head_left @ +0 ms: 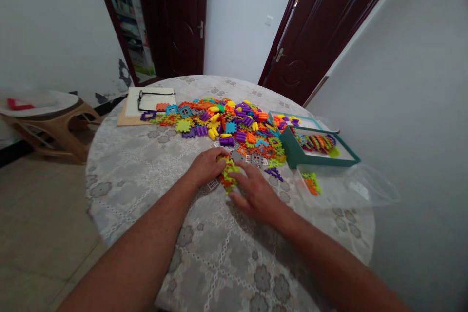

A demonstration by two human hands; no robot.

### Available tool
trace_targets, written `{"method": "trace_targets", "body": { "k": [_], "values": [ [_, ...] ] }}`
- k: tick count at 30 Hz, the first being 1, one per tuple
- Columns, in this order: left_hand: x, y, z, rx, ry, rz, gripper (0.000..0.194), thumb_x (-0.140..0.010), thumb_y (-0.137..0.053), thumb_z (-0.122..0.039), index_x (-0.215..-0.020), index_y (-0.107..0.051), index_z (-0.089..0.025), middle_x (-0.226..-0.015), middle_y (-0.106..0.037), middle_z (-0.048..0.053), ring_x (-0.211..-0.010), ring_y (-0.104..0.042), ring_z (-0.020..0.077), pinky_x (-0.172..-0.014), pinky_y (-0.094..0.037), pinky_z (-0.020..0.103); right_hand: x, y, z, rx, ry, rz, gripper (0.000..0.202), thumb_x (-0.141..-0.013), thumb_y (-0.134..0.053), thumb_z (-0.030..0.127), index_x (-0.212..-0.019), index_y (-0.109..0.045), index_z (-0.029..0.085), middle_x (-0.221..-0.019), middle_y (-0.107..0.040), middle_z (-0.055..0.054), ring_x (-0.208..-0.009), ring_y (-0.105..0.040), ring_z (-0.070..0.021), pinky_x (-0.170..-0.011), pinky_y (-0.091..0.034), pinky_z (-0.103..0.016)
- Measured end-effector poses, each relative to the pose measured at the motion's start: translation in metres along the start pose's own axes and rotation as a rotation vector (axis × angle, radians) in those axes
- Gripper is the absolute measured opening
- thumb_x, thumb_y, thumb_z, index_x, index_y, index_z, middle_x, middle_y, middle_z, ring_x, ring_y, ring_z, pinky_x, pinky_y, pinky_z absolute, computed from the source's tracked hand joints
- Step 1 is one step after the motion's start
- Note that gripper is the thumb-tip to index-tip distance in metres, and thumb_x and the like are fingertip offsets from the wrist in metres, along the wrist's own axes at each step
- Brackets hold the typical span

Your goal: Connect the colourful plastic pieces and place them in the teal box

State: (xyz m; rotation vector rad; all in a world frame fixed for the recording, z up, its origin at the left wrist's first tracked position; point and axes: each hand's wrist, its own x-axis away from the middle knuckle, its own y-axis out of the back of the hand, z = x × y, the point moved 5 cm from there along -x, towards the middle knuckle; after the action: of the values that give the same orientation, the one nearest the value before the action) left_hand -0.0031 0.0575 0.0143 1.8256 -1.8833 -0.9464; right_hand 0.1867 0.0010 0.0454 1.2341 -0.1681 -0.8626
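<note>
A small cluster of yellow-green and orange toy pieces [229, 174] lies on the patterned tablecloth [219, 239] between my hands. My left hand [207, 165] is closed on the left side of the cluster, its fingertips at the upper edge. On the other side my right hand [254, 189] has its fingers spread, the tips touching or close to the pieces. Just beyond both hands spreads a pile of colourful plastic pieces [230, 127], with grey and white window-shaped ones [257, 159] at its near edge.
A green box [321, 161] with stacked pieces stands right of the pile. Before it lies a clear plastic container [343, 195] holding a few pieces. Black-framed glasses [157, 93] rest on papers at the back left. A wooden stool [54, 131] stands left of the table.
</note>
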Motion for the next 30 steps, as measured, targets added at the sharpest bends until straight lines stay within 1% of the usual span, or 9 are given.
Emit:
{"method": "trace_targets", "body": {
  "k": [2, 5, 9, 13, 17, 19, 22, 26, 30],
  "values": [
    [0.000, -0.001, -0.002, 0.021, -0.004, 0.011, 0.036, -0.087, -0.056, -0.027, -0.115, -0.078, -0.020, -0.116, -0.079, 0.008, -0.105, -0.072, 0.0256, -0.101, -0.055, 0.038, 0.006, -0.026, 0.013, 0.047, 0.021, 0.028, 0.047, -0.095, -0.071, 0.034, -0.141, -0.064, 0.027, -0.166, -0.043, -0.014, -0.156, -0.035, -0.0343, -0.127, -0.034, -0.058],
    [0.001, 0.000, -0.005, 0.058, 0.014, 0.009, 0.034, -0.089, -0.057, -0.029, -0.115, -0.078, -0.020, -0.115, -0.080, 0.008, -0.106, -0.072, 0.0253, -0.102, -0.056, 0.039, 0.002, -0.039, 0.005, 0.120, -0.002, -0.017, 0.031, -0.099, -0.066, 0.029, -0.130, -0.069, 0.026, -0.162, -0.049, -0.013, -0.156, -0.034, -0.0339, -0.126, -0.033, -0.059],
    [0.002, -0.007, -0.005, 0.170, 0.075, 0.028, 0.033, -0.087, -0.060, -0.029, -0.115, -0.076, -0.019, -0.111, -0.080, 0.008, -0.101, -0.074, 0.0252, -0.096, -0.059, 0.040, -0.005, -0.030, -0.034, 0.231, -0.124, -0.107, 0.023, -0.103, -0.058, 0.022, -0.122, -0.072, 0.024, -0.147, -0.062, -0.014, -0.147, -0.045, -0.0331, -0.123, -0.034, -0.058],
    [0.003, -0.024, -0.008, 0.443, 0.070, 0.116, 0.048, -0.085, -0.063, -0.019, -0.132, -0.068, -0.020, -0.124, -0.078, 0.010, -0.108, -0.075, 0.0231, -0.093, -0.061, 0.037, -0.001, -0.015, -0.076, 0.287, -0.258, -0.179, 0.020, -0.101, -0.060, 0.021, -0.115, -0.073, 0.023, -0.146, -0.062, -0.016, -0.141, -0.048, -0.0342, -0.119, -0.036, -0.058],
    [0.004, -0.032, -0.013, 0.524, 0.076, 0.157, 0.058, -0.084, -0.063, -0.012, -0.141, -0.062, -0.022, -0.130, -0.075, 0.012, -0.116, -0.073, 0.0221, -0.096, -0.061, 0.038, 0.007, -0.003, -0.100, 0.264, -0.368, -0.271, 0.026, -0.098, -0.058, 0.019, -0.120, -0.071, 0.020, -0.141, -0.064, -0.016, -0.139, -0.049, -0.0337, -0.119, -0.036, -0.056],
    [0.005, -0.032, -0.013, 0.544, 0.102, 0.155, 0.058, -0.085, -0.062, -0.010, -0.141, -0.063, -0.022, -0.127, -0.076, 0.012, -0.116, -0.073, 0.0225, -0.097, -0.061, 0.040, 0.008, 0.001, -0.099, 0.245, -0.365, -0.309, 0.028, -0.098, -0.057, 0.018, -0.122, -0.071, 0.019, -0.140, -0.064, -0.017, -0.138, -0.050, -0.0332, -0.119, -0.036, -0.054],
    [0.006, -0.030, -0.014, 0.536, 0.074, 0.138, 0.057, -0.083, -0.060, -0.008, -0.138, -0.066, -0.023, -0.127, -0.076, 0.011, -0.117, -0.073, 0.0227, -0.100, -0.060, 0.041, 0.007, 0.004, -0.082, 0.202, -0.278, -0.314, 0.029, -0.099, -0.053, 0.018, -0.123, -0.069, 0.019, -0.133, -0.066, -0.016, -0.130, -0.054, -0.0317, -0.115, -0.041, -0.050],
    [0.006, -0.028, -0.015, 0.443, -0.013, 0.134, 0.059, -0.081, -0.056, -0.006, -0.135, -0.069, -0.024, -0.129, -0.076, 0.009, -0.117, -0.072, 0.0217, -0.106, -0.057, 0.041, 0.004, -0.002, -0.053, 0.196, -0.169, -0.171, 0.026, -0.098, -0.061, 0.026, -0.122, -0.069, 0.021, -0.124, -0.066, -0.014, -0.119, -0.056, -0.0326, -0.106, -0.046, -0.048],
    [0.008, -0.025, -0.016, 0.380, -0.023, 0.200, 0.069, -0.079, -0.053, -0.003, -0.142, -0.066, -0.027, -0.132, -0.075, 0.008, -0.123, -0.069, 0.0233, -0.114, -0.053, 0.045, 0.001, -0.008, -0.052, 0.278, -0.208, -0.069, 0.018, -0.102, -0.056, 0.025, -0.112, -0.071, 0.022, -0.117, -0.066, -0.014, -0.110, -0.056, -0.0308, -0.097, -0.047, -0.044]
  ]
}}
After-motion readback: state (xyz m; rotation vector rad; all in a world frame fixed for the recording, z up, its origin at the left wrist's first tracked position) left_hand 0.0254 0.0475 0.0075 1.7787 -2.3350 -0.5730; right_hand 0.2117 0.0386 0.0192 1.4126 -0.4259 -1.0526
